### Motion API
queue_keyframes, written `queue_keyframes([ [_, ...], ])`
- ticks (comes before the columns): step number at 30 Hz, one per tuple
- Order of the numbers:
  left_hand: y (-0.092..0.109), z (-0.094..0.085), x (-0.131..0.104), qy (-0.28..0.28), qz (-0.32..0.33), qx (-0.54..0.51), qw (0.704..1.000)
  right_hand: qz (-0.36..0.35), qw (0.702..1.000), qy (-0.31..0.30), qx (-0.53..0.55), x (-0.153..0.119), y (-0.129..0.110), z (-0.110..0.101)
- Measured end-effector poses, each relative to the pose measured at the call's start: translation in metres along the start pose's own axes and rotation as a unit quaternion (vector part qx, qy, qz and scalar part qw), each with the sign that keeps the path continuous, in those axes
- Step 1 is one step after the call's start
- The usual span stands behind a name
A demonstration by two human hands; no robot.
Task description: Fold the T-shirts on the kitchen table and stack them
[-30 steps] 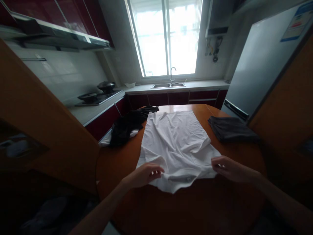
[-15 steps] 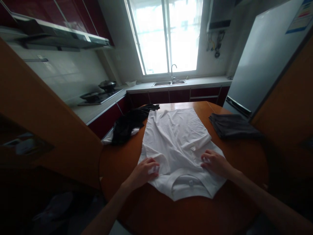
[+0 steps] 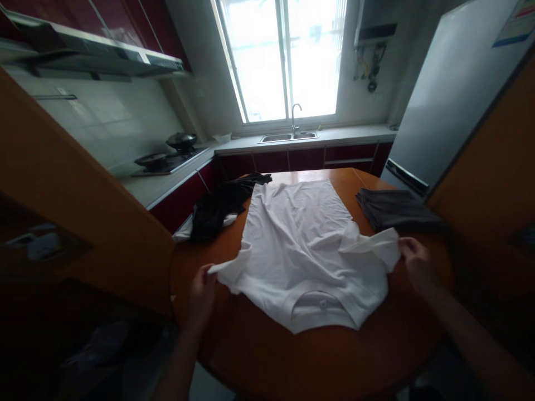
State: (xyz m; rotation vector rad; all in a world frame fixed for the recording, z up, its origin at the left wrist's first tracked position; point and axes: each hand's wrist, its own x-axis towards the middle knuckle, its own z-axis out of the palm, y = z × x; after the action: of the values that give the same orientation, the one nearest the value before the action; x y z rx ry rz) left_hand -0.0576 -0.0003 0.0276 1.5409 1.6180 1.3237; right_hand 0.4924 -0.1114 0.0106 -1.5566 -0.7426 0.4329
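Note:
A white T-shirt (image 3: 298,245) lies spread on the round wooden table (image 3: 317,365), its neckline toward me and its hem toward the window. Its two sleeves are stretched outward and lifted a little. My left hand (image 3: 203,292) pinches the end of the left sleeve. At the other side, my right hand (image 3: 418,264) is closed on the edge of the right sleeve. Wrinkles run across the middle of the shirt.
Black clothing (image 3: 213,214) with something white under it lies at the table's left. Folded dark grey cloth (image 3: 399,210) sits at the right, near my right hand. Beyond are a stove (image 3: 171,161), a sink (image 3: 276,137) and a fridge (image 3: 445,92).
Both hands have moved outward from the shirt's chest area, each now gripping a sleeve. The sleeves, earlier folded inward over the shirt, are now pulled out to the sides.

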Motion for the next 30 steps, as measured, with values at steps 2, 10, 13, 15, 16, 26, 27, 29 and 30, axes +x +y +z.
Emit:
queue_keyframes([
  [2, -0.019, -0.021, -0.001, 0.072, -0.061, 0.002, 0.996, 0.046, 0.993, 0.102, 0.021, 0.01, 0.017, -0.026],
  [10, -0.018, -0.047, -0.044, 0.244, 0.06, 0.129, 0.959, -0.069, 0.944, 0.141, -0.29, -0.02, 0.027, -0.083],
  [13, 0.003, -0.029, -0.064, 0.049, 0.193, 0.179, 0.963, -0.198, 0.94, -0.013, -0.278, -0.054, 0.007, -0.065],
  [15, 0.011, -0.013, -0.073, -0.12, 0.278, 0.199, 0.932, -0.272, 0.906, -0.182, -0.27, -0.075, 0.0, -0.048],
  [16, 0.013, -0.005, -0.076, -0.185, 0.306, 0.207, 0.911, -0.295, 0.88, -0.249, -0.278, -0.084, -0.002, -0.04],
  [26, 0.011, 0.01, -0.038, -0.21, 0.367, 0.222, 0.879, -0.373, 0.833, -0.288, -0.29, -0.08, -0.002, -0.02],
  [27, 0.016, 0.004, -0.037, -0.22, 0.373, 0.202, 0.879, -0.374, 0.835, -0.291, -0.279, -0.08, -0.006, -0.022],
  [29, 0.024, -0.008, -0.04, -0.251, 0.372, 0.179, 0.876, -0.362, 0.844, -0.299, -0.261, -0.084, -0.014, -0.027],
  [30, 0.027, -0.014, -0.043, -0.28, 0.364, 0.178, 0.87, -0.346, 0.847, -0.313, -0.254, -0.086, -0.016, -0.029],
])
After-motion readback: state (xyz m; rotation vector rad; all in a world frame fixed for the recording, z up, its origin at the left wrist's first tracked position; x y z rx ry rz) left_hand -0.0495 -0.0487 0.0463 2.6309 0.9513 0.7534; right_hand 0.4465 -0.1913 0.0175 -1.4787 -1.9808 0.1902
